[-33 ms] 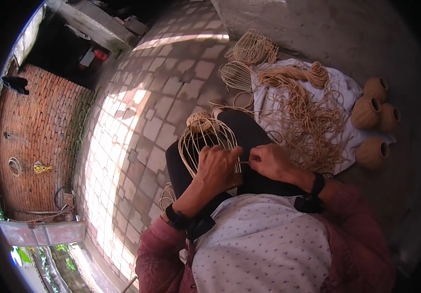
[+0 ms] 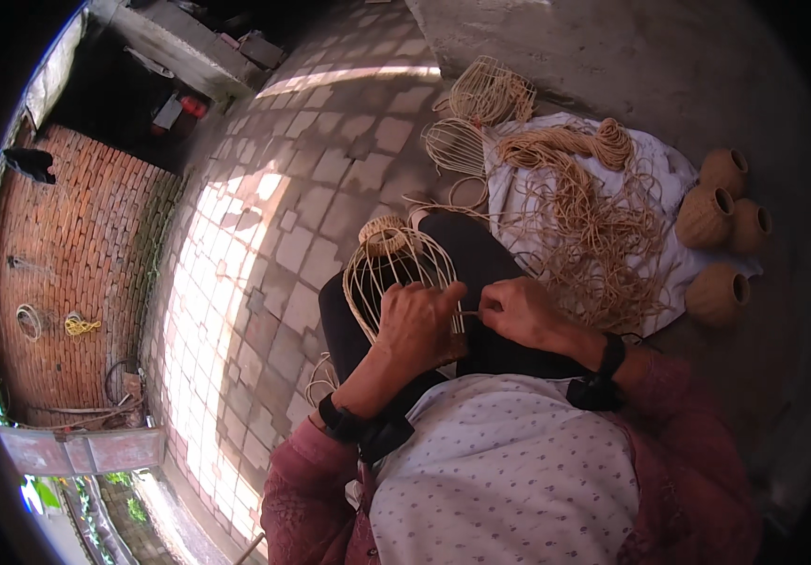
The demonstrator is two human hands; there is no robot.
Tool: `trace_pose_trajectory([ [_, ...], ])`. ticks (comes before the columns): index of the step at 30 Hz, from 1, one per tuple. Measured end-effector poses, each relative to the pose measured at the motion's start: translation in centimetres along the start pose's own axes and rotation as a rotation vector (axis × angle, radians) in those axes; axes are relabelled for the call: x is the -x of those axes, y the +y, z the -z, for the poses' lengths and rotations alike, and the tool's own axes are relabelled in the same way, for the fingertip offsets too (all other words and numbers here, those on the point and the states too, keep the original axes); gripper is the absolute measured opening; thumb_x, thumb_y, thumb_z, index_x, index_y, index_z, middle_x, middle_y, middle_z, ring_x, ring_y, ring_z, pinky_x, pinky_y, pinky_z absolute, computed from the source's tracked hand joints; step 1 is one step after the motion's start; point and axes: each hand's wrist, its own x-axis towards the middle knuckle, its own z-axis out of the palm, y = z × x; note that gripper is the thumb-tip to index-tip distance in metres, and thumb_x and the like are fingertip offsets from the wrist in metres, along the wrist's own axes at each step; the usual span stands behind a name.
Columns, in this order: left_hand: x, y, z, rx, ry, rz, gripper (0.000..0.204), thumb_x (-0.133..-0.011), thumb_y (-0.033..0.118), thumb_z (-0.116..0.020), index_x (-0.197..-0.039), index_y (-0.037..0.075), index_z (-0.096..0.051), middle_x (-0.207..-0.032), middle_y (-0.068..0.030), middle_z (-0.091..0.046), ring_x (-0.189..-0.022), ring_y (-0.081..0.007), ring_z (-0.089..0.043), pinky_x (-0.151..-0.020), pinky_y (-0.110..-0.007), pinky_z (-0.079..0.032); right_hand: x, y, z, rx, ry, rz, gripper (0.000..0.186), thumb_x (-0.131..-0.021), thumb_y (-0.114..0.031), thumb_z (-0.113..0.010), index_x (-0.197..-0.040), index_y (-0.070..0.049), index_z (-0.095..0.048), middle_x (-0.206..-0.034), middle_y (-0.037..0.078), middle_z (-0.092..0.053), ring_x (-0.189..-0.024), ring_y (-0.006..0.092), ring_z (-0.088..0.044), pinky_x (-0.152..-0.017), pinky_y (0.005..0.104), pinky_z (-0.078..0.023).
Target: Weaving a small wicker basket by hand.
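Observation:
On my lap lies a half-woven basket frame (image 2: 353, 287) of thin pale ribs, its tightly woven round neck (image 2: 385, 235) pointing away from me. My left hand (image 2: 413, 320) is closed over the near part of the frame, covering the ribs there. Just to its right, my right hand (image 2: 515, 311) pinches a cord (image 2: 469, 313), a short length of which shows between the two hands. The woven near end of the frame is mostly hidden under my left hand.
A white cloth (image 2: 509, 193) at the right bears a heap of tan cord (image 2: 594, 221) and a coiled bundle (image 2: 612, 144). Two open rib frames (image 2: 490, 91) lie beyond it. Several finished round baskets (image 2: 718, 296) stand along its right side. Paving (image 2: 306, 254) stretches left toward a brick wall (image 2: 80, 273).

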Motion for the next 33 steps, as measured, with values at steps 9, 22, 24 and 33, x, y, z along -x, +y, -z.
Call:
trace_pose_trajectory([
  [9, 1.2, -0.5, 0.9, 0.299, 0.280, 0.090, 0.025, -0.076, -0.004, -0.061, -0.098, 0.007, -0.061, -0.080, -0.0089, -0.064, -0.068, -0.0253, -0.064, -0.060, -0.034, -0.050, -2.1, -1.0, -0.6, -0.625, -0.020, 0.208, 0.014, -0.089, -0.013, -0.061, -0.099, -0.004, -0.062, -0.089, 0.005, -0.063, -0.081, 0.0156, -0.064, -0.067, 0.0283, -0.050],
  [22, 5.9, -1.2, -0.5, 0.363, 0.419, 0.388, 0.040, -0.078, 0.000, -0.064, -0.116, 0.012, -0.056, -0.088, -0.0073, -0.069, -0.069, -0.0206, -0.067, -0.060, -0.032, -0.052, -1.6, -3.4, -0.9, -0.354, -0.051, 0.238, 0.009, -0.080, -0.003, -0.066, -0.088, -0.001, -0.061, -0.072, 0.008, -0.062, -0.064, 0.0156, -0.061, -0.058, 0.0305, -0.048],
  [24, 5.9, -0.9, -0.4, 0.367, 0.337, 0.382, 0.042, -0.078, 0.001, -0.064, -0.117, 0.014, -0.055, -0.090, -0.0083, -0.069, -0.072, -0.0247, -0.067, -0.061, -0.035, -0.052, -2.1, -4.0, -1.3, -0.167, -0.014, 0.369, 0.014, -0.074, -0.002, -0.066, -0.086, 0.000, -0.059, -0.074, 0.014, -0.061, -0.066, 0.0282, -0.062, -0.061, 0.0368, -0.049],
  [33, 5.7, -1.0, -2.3, 0.404, 0.360, 0.390, 0.045, -0.077, 0.005, -0.062, -0.120, 0.018, -0.055, -0.077, -0.0057, -0.067, -0.068, -0.0291, -0.067, -0.058, -0.039, -0.052, -3.8, -4.9, -1.9, -0.174, -0.011, 0.319, 0.014, -0.077, -0.006, -0.067, -0.084, -0.001, -0.056, -0.077, 0.014, -0.063, -0.072, 0.0314, -0.064, -0.062, 0.0376, -0.050],
])
